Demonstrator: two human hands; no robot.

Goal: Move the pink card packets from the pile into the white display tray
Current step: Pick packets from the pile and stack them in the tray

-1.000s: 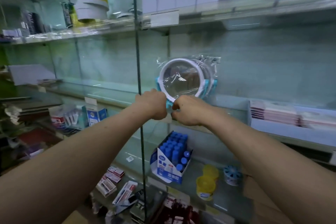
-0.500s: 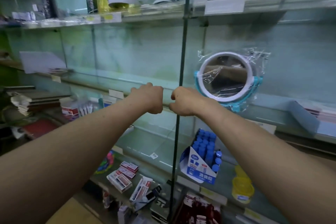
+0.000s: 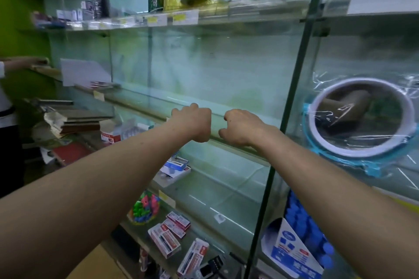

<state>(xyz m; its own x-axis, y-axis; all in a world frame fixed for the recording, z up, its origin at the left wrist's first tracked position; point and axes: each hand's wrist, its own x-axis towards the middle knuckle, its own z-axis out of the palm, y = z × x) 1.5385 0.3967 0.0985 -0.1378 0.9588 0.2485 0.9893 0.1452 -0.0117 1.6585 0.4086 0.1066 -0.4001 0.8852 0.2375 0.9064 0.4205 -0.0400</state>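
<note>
Your left hand point(image 3: 192, 123) and right hand point(image 3: 241, 130) sit side by side, not touching, at the clear glass shelf's front edge point(image 3: 145, 111), fingers curled on nothing visible; pink card packets and white display tray are out of frame.

We see a dim, green-tinted scene with no hard shadows, thin white streaks of glare on the glass shelves point(image 3: 226, 188) and crinkled highlights on the plastic-wrapped mirror point(image 3: 360, 118). Blur softens the whole frame, the left hand point(image 3: 192, 122) and right hand point(image 3: 240, 128) included. Our wide lens tilts the glass divider point(image 3: 294, 88) and swells both forearms toward the lower corners.
</note>
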